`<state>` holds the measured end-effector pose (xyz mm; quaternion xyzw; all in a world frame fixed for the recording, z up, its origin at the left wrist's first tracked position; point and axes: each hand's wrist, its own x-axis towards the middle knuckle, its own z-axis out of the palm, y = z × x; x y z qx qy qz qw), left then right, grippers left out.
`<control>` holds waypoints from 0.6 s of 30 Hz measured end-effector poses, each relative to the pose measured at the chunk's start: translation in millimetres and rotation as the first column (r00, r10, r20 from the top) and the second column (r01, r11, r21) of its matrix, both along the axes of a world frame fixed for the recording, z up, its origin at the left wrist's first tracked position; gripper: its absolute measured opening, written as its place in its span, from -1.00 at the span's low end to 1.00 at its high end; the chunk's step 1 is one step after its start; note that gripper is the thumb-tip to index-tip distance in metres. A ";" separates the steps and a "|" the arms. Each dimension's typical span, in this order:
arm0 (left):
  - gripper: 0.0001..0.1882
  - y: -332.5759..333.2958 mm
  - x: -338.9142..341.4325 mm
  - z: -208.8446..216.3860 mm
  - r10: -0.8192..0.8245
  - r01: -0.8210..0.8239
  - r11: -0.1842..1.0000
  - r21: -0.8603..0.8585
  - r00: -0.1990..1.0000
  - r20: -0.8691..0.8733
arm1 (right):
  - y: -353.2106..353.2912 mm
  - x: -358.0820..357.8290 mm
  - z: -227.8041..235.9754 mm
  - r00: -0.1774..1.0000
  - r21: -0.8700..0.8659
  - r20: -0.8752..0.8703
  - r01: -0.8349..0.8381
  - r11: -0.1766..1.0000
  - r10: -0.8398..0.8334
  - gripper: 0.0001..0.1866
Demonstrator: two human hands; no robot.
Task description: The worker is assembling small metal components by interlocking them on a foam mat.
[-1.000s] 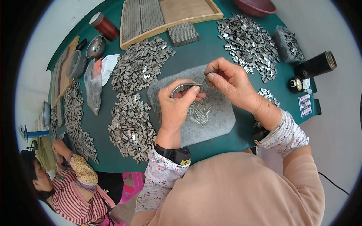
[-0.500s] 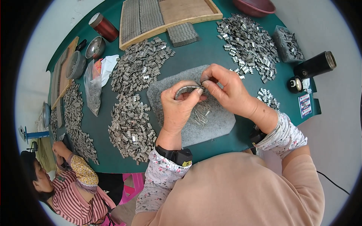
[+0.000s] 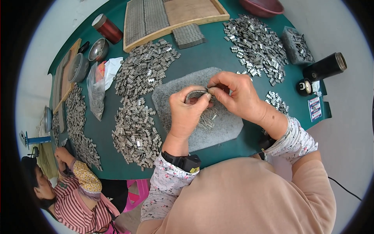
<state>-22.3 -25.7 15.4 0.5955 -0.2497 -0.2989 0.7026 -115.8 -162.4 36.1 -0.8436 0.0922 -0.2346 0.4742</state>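
My left hand [image 3: 184,117] is closed around a narrow, curved metal strip [image 3: 196,92], pinching it between thumb and fingers. The thumb and forefinger of my right hand [image 3: 245,99] are pressed together at the strip's right end; whatever sits between those fingertips is too small to make out. Both hands are over a grey felt-like pad [image 3: 228,132]. Beneath them, thin metal pins [image 3: 207,121] lie loose on the pad, partly covered by my left hand.
Piles of toothed metal pieces [image 3: 137,134] flank the pad, with another pile [image 3: 257,48] at the far right. Behind stand a wooden tray [image 3: 187,24], a block of stacked strips [image 3: 189,36] and a red bowl [image 3: 265,7]. A black flask [image 3: 325,67] lies rightward. A co-worker [image 3: 83,187] sits at left.
My left hand has shifted slightly right, and its strip has tilted, showing less of its edge. My right hand has dropped a little, fingertips still at the strip's end.
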 end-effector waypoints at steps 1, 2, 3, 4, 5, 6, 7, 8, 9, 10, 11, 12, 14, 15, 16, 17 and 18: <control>-0.89 1.1 1.1 1.6 -0.014 0.012 1.000 -0.016 0.997 -0.082 | 3.3 -0.9 0.8 0.998 -0.068 0.057 0.041 0.997 -0.038 -0.91; -0.89 2.5 2.9 2.0 -0.013 0.012 1.000 -0.016 0.997 -0.081 | 4.8 -1.5 0.2 0.998 -0.068 0.058 0.040 0.997 -0.037 -0.91; -0.89 4.1 5.4 2.5 -0.025 0.022 0.999 -0.025 0.993 -0.117 | 5.8 -2.0 -1.2 0.997 -0.077 0.065 0.034 0.996 -0.029 -0.86; -0.89 4.7 7.2 2.2 -0.039 0.034 0.999 -0.035 0.987 -0.154 | 5.9 -2.4 -2.7 0.997 -0.087 0.070 0.028 0.996 -0.022 -0.81; -0.89 4.9 8.2 1.9 -0.038 0.033 0.999 -0.036 0.987 -0.154 | 5.9 -3.0 -3.4 0.997 -0.088 0.070 0.027 0.996 -0.021 -0.81; -0.90 5.1 9.2 1.7 -0.032 0.021 0.998 -0.060 0.982 -0.185 | 5.8 -3.6 -3.9 0.992 -0.163 0.123 -0.017 0.987 0.037 -0.72; -0.90 4.9 9.5 1.3 -0.025 0.008 0.997 -0.079 0.976 -0.217 | 5.2 -4.3 -4.4 0.981 -0.235 0.169 -0.057 0.970 0.098 -0.64; -0.90 4.5 9.9 0.4 -0.024 0.007 0.997 -0.077 0.975 -0.219 | 4.6 -4.4 -4.7 0.981 -0.233 0.168 -0.058 0.971 0.099 -0.64; -0.90 3.9 10.4 -1.1 -0.026 0.007 0.997 -0.080 0.971 -0.238 | 3.5 -4.3 -4.9 0.978 -0.333 0.180 -0.040 0.942 0.105 -0.58; -0.90 4.2 10.5 -2.3 -0.028 0.006 0.996 -0.086 0.967 -0.255 | 3.5 -4.2 -4.6 0.975 -0.430 0.192 -0.019 0.903 0.112 -0.52; -0.90 4.0 10.3 -3.6 -0.029 0.007 0.996 -0.086 0.966 -0.255 | 3.9 -3.5 -4.4 0.975 -0.431 0.191 -0.019 0.902 0.112 -0.52; -0.90 3.6 9.8 -4.9 -0.029 0.003 0.996 -0.094 0.960 -0.279 | 4.5 -2.2 -4.4 0.969 -0.479 0.215 -0.001 0.878 0.119 -0.53; -0.90 4.0 9.8 -4.8 -0.027 -0.004 0.995 -0.101 0.953 -0.301 | 3.4 0.3 -5.4 0.962 -0.525 0.239 0.016 0.851 0.130 -0.53; -0.89 4.5 9.9 -3.4 -0.028 -0.003 0.995 -0.099 0.949 -0.313 | 1.8 1.0 -6.6 0.962 -0.525 0.232 -0.002 0.851 0.146 -0.54; -0.88 4.6 10.1 -2.1 -0.032 0.000 0.995 -0.098 0.946 -0.323 | 0.4 1.1 -6.6 0.961 -0.526 0.226 -0.018 0.850 0.160 -0.55; -0.88 5.2 11.0 -2.3 -0.033 0.001 0.995 -0.099 0.946 -0.323 | -0.3 0.8 -5.8 0.961 -0.527 0.226 -0.018 0.850 0.160 -0.55; -0.87 6.4 12.3 -3.0 -0.048 0.023 0.997 -0.080 0.945 -0.323 | -0.9 0.4 -4.9 0.968 -0.513 0.191 -0.042 0.857 0.161 -0.58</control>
